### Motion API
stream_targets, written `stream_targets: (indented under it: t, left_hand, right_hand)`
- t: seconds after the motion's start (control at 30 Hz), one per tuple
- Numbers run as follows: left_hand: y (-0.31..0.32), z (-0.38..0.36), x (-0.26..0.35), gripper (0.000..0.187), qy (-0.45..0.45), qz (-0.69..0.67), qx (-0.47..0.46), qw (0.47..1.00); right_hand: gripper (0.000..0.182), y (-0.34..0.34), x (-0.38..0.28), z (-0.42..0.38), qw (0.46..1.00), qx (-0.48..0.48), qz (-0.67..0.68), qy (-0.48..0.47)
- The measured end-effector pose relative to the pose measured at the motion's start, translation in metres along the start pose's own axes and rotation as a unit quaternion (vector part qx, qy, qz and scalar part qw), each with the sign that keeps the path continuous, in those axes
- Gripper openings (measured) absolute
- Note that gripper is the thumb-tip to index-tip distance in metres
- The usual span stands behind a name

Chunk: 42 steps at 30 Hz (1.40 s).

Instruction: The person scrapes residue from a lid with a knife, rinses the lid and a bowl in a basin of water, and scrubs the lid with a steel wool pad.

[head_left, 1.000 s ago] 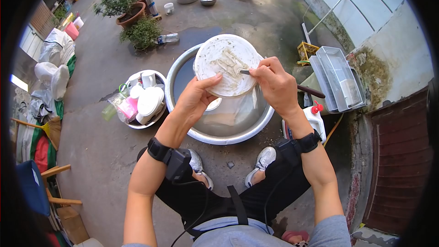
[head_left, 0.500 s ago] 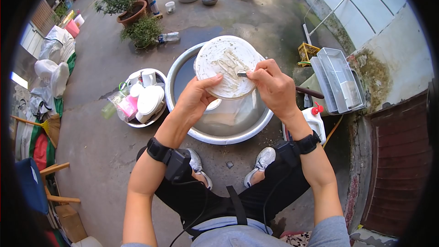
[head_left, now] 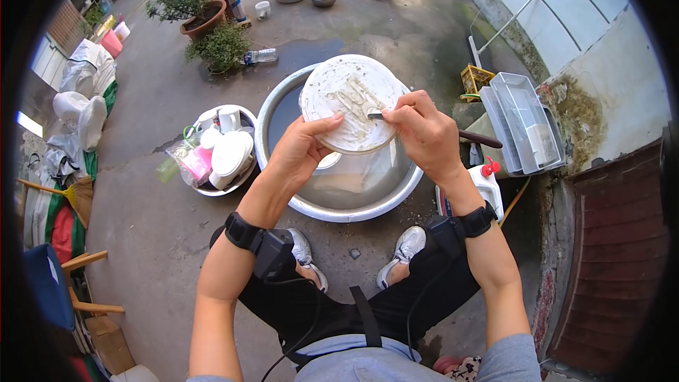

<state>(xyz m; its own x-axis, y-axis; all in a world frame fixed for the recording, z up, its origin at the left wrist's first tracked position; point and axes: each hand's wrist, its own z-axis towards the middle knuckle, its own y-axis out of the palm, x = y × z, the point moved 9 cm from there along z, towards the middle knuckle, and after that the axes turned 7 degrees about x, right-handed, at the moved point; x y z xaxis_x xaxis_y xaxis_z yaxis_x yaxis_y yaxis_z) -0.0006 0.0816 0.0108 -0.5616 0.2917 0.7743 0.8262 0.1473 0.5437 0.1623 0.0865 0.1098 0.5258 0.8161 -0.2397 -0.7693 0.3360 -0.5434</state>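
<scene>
A round white lid [head_left: 346, 92], smeared with brownish residue, is tilted above a large metal basin [head_left: 339, 213] of water. My left hand [head_left: 304, 143] grips its lower left edge, thumb on the face. My right hand [head_left: 428, 134] pinches a small dark metal blade [head_left: 375, 116] whose tip touches the residue. The dark wooden handle [head_left: 479, 140] sticks out to the right of that hand. Something white and round lies partly hidden in the basin behind the lid.
A bowl [head_left: 212, 191] of white dishes and plastic bags stands left of the basin. To the right are clear plastic containers [head_left: 520, 124], a yellow basket [head_left: 476, 79] and a white jug [head_left: 486, 187] with a red cap. Potted plants [head_left: 205, 18] and a bottle [head_left: 260, 57] are beyond.
</scene>
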Motion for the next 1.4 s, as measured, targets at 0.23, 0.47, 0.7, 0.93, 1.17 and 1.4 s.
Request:
stream_targets:
  t: [0.23, 0.47, 0.7, 0.93, 1.17, 1.4]
  left_hand:
    - [-0.001, 0.0, -0.002, 0.038, -0.008, 0.007, 0.01, 1.0]
    - [-0.002, -0.001, 0.002, 0.039, -0.004, 0.007, 0.016, 1.0]
    - [-0.003, -0.001, 0.001, 0.038, -0.008, 0.011, 0.008, 1.0]
    - [-0.003, 0.0, 0.0, 0.039, -0.01, 0.012, 0.008, 1.0]
    - [-0.006, 0.0, 0.002, 0.04, 0.001, 0.019, 0.013, 1.0]
    - [-0.004, 0.0, 0.006, 0.041, 0.006, 0.014, -0.003, 1.0]
  right_hand:
    - [0.009, -0.002, 0.001, 0.0, 0.998, 0.017, -0.046, 0.029]
    - [0.008, 0.0, -0.001, -0.001, 1.0, 0.011, -0.022, 0.007]
    - [0.008, 0.003, -0.006, -0.002, 1.0, -0.019, -0.016, -0.016]
    - [0.01, 0.0, -0.001, -0.002, 0.999, 0.011, -0.033, 0.009]
    - [0.011, 0.005, -0.004, -0.003, 0.998, -0.049, 0.015, -0.029]
    - [0.012, -0.001, -0.003, 0.0, 0.999, -0.023, 0.011, -0.026]
